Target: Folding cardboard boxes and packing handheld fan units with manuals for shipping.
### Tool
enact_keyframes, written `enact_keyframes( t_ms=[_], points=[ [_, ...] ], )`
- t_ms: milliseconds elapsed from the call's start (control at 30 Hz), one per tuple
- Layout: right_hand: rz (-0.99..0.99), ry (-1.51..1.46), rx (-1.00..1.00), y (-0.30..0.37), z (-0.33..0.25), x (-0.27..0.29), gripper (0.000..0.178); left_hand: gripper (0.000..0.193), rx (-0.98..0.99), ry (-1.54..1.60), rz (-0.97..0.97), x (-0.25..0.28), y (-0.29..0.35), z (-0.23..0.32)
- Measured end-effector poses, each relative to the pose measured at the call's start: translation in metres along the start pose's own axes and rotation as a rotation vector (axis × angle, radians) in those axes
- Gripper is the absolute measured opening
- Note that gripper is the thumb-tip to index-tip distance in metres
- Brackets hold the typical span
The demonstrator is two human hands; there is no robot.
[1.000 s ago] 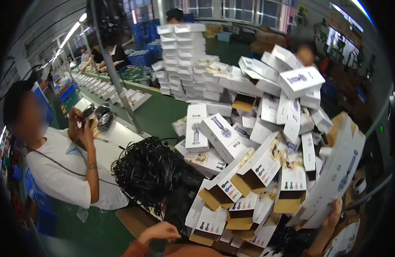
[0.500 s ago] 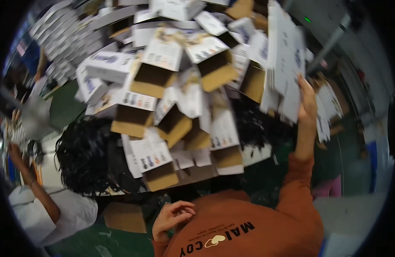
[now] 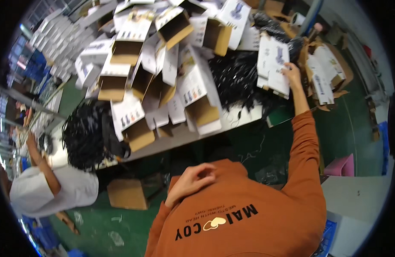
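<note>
My right hand [image 3: 294, 76] grips the right edge of a small stack of flattened white cardboard boxes [image 3: 272, 62] with purple print. The stack is over the right end of the table, beside a heap of black cords [image 3: 236, 79]. My left hand [image 3: 192, 183] is in front of my chest, loosely curled with a gap between thumb and fingers and nothing visible in it. Several opened-up white boxes [image 3: 193, 88] with brown insides are piled on the table ahead, their open ends toward me.
A brown carton [image 3: 345, 70] holding more flat white boxes stands right of the table. Another black cord bundle [image 3: 88, 132] lies at the table's left. A co-worker in a white top [image 3: 56, 192] is at far left. Stacked white boxes [image 3: 56, 38] rise at the back left.
The flat box stack in my right hand has gone from upright to tilted down, lower over the cords. My left hand has risen slightly to the right. The view has shifted.
</note>
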State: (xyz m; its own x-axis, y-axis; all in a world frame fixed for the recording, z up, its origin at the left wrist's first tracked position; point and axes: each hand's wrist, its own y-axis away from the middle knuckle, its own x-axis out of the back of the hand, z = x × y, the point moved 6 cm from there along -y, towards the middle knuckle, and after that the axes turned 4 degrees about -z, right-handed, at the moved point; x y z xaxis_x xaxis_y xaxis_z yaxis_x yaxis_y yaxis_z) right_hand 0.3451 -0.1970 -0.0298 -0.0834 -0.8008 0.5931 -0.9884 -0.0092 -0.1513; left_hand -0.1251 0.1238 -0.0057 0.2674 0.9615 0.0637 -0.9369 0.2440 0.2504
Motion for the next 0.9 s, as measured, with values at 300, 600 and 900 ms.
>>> enact_keyframes(
  t_ms=[300, 600, 900],
  points=[
    [-0.217, 0.469, -0.127, 0.032, -0.074, 0.002, 0.062, 0.025, -0.012, -0.015, 0.058, -0.047, 0.016, -0.039],
    [-0.357, 0.254, -0.177, 0.011, -0.046, -0.020, 0.057, 0.026, -0.094, -0.072, 0.136, -0.058, 0.031, -0.046],
    [-0.272, -0.433, -0.499, 0.020, -0.002, -0.023, 0.030, 0.030, -0.173, -0.084, 0.068, -0.067, 0.031, -0.054]
  ],
)
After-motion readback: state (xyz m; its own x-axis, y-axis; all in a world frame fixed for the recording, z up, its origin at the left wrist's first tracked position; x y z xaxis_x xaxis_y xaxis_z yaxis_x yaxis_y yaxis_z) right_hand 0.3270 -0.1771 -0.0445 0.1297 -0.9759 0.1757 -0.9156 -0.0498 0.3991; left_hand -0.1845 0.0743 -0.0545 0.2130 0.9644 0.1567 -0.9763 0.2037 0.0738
